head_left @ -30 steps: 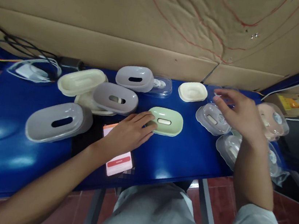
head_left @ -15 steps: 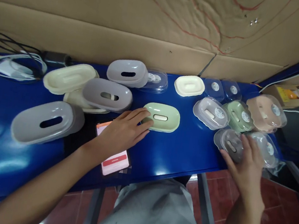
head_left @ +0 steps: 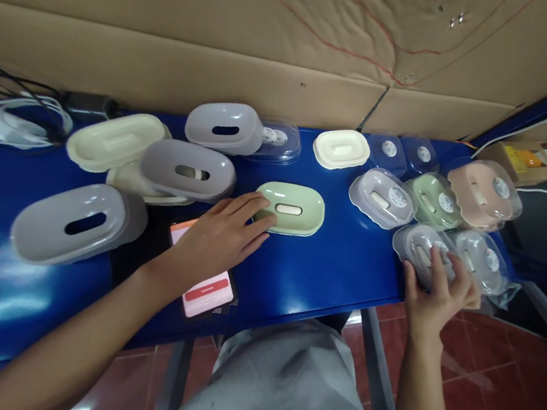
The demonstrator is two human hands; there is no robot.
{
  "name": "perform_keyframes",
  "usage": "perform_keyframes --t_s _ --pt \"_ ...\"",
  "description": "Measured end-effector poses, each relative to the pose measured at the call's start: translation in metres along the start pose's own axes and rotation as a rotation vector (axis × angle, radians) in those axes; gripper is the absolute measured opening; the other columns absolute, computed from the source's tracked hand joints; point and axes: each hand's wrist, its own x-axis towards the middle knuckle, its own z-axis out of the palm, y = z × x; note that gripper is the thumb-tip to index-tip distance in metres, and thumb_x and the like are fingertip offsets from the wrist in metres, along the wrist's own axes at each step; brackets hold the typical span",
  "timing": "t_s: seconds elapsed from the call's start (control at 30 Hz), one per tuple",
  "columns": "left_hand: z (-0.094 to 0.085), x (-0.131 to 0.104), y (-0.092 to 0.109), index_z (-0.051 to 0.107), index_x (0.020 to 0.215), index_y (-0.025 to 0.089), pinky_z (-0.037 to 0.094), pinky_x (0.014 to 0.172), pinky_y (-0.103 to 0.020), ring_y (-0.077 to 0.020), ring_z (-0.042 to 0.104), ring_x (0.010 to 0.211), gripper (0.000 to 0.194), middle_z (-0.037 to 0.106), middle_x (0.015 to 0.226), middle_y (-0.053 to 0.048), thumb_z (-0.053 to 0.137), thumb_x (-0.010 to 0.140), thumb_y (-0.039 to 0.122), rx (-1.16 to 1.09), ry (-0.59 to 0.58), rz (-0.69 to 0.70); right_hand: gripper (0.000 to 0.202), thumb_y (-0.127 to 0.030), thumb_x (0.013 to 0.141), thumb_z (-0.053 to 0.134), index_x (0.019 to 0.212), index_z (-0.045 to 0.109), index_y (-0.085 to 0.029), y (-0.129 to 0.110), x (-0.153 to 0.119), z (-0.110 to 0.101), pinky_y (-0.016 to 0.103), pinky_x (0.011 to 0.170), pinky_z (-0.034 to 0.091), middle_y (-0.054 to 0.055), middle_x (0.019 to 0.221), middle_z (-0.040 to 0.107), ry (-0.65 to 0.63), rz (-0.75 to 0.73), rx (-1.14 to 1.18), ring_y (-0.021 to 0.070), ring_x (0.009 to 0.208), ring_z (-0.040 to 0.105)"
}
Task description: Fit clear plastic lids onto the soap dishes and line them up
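My left hand [head_left: 230,229] lies with its fingers stretched out and a little apart over the left end of a pale green oval dish [head_left: 311,218]. A cream slot-shaped piece [head_left: 288,210] sits in the middle of this dish. At the right, my right hand [head_left: 436,290] is over a grey oval container with a clear cover [head_left: 414,240], its thumb at the left side and its fingers spread over the top. Its hold looks loose. Part of that container is hidden by the fingers. A similar clear-covered container [head_left: 485,263] stands just right of it.
Grey slotted oval boxes [head_left: 38,228] and cream oval trays [head_left: 115,140] stand at the left. A phone [head_left: 211,297] lies under my left forearm. Covered containers in grey [head_left: 380,199], green [head_left: 435,199] and peach [head_left: 481,192] stand at the right. Cables [head_left: 59,109] lie far left.
My right hand has shifted left and its fingers have lifted and spread over the grey covered container. My left hand stays at the green dish. The whole view has shifted slightly.
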Motion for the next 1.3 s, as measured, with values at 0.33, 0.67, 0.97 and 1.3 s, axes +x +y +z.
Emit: perform_keyframes --t_s 0.33,0.67,0.97,1.3 --pt "0.001 0.000 0.001 0.068 0.132 0.018 0.063 0.102 -0.051 -0.0363 0.064 0.140 0.025 0.069 0.141 -0.017 0.056 0.111 0.023 0.033 -0.001 0.009 0.065 -0.059 0.100 0.070 0.154 0.064 -0.023 0.001 0.000 0.002 0.073 0.115 0.041 0.023 0.152 0.063 -0.033 0.041 0.063 0.0482 0.144 0.056" --pt "0.001 0.000 0.000 0.067 0.133 0.018 0.062 0.105 -0.052 -0.0364 0.062 0.142 0.026 0.067 0.143 -0.018 0.056 0.111 0.023 0.024 -0.019 0.002 0.062 -0.050 0.104 0.070 0.159 0.060 -0.022 0.003 0.002 0.000 0.072 0.117 0.042 0.023 0.158 0.061 -0.052 -0.059 0.062 0.0473 0.149 0.055" --pt "0.000 0.000 0.000 0.068 0.134 0.017 0.063 0.106 -0.052 -0.0361 0.063 0.142 0.027 0.068 0.142 -0.017 0.056 0.111 0.023 0.027 -0.015 0.012 0.057 -0.040 0.106 0.069 0.160 0.059 -0.024 0.011 0.000 0.003 0.073 0.120 0.043 0.021 0.163 0.058 -0.057 -0.139 0.088 0.0467 0.154 0.051" --pt "-0.001 0.000 0.001 0.068 0.133 0.016 0.064 0.104 -0.052 -0.0373 0.063 0.141 0.026 0.068 0.141 -0.018 0.055 0.111 0.022 0.031 -0.013 0.017 0.059 -0.043 0.104 0.070 0.159 0.057 -0.027 0.003 0.016 -0.016 0.080 0.118 0.040 0.023 0.155 0.061 -0.168 -0.158 0.045 0.0497 0.150 0.053"
